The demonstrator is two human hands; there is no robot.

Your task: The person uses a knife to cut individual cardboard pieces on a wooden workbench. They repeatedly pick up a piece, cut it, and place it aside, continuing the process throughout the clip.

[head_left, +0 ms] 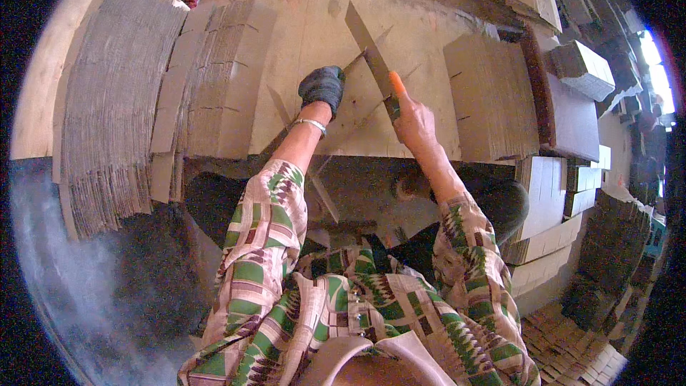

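Note:
My left hand (321, 89), in a dark glove with a bracelet at the wrist, is closed around a thin cardboard strip (354, 63) that slants up to the right. Another narrow strip (323, 193) crosses below that hand, over the table's near edge. My right hand (416, 120) grips a longer cardboard strip (368, 44), which leans up to the left. An orange cover (397, 84) sits on one of its fingers. Both strips meet or overlap near the middle of the wooden table (300, 11); whether they are slotted together I cannot tell.
Slotted cardboard sheets stand in a long stack (118, 93) at the left, with a shorter stack (221, 86) beside it. Another stack (493, 96) lies on the table's right side. Further cardboard bundles (539, 196) are piled beyond the right edge.

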